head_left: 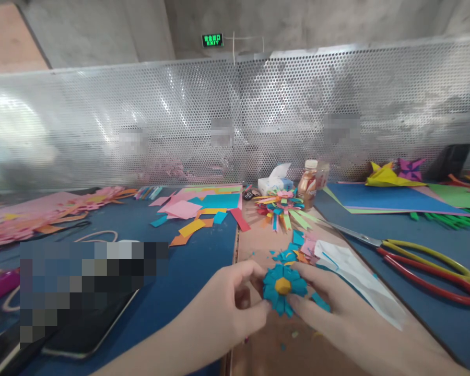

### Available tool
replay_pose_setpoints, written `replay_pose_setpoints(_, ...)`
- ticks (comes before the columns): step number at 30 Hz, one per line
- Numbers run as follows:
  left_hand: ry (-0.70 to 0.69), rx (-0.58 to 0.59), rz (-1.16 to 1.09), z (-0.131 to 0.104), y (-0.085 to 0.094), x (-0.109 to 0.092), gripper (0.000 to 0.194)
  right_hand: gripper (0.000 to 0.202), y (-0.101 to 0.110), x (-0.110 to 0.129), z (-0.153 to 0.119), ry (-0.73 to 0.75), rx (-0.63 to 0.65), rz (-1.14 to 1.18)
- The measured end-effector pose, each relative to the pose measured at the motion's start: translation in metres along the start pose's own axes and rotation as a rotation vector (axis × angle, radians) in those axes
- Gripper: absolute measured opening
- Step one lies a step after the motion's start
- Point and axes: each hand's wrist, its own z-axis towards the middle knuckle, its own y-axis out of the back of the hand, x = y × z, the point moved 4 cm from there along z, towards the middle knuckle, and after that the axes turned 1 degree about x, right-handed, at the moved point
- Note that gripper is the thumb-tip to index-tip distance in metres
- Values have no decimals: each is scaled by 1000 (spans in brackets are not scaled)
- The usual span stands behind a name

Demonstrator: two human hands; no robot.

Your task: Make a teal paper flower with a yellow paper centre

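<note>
A blue paper flower [272, 292] with a yellow centre [283, 285] is held between both hands, low in the middle of the view. My left hand [238, 297] pinches its left edge between thumb and fingers. On the other side my right hand [321, 297] grips the lower right edge, thumb on the petals. Just beyond the flower lie blue, pink and orange paper pieces [308, 246], and a crumpled white sheet [356, 277] is to the right. Small paper scraps [295, 334] are on the brown board below.
Scissors [426, 261] with red and yellow handles lie at the right. Behind stand a bottle [307, 185], a tissue box [274, 185] and a colourful paper-strip bundle [284, 206]. Coloured paper [184, 209] and a dark phone [90, 324] are on the left. A perforated metal screen [172, 120] spans the back.
</note>
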Motion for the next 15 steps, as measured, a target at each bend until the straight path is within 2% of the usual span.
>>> replay_pose_setpoints(4, -8, -24, -4, 1, 0, 4, 10, 13, -2, -8, 2, -11, 28, -78)
replay_pose_setpoints(8, -23, -55, 29, 1, 1, 6, 10, 19, -5, -10, 4, -22, 63, -53)
replay_pose_setpoints(15, 2, -20, 22, 0, 0, 2, 8, 26, -6, -11, 3, -64, 52, -143)
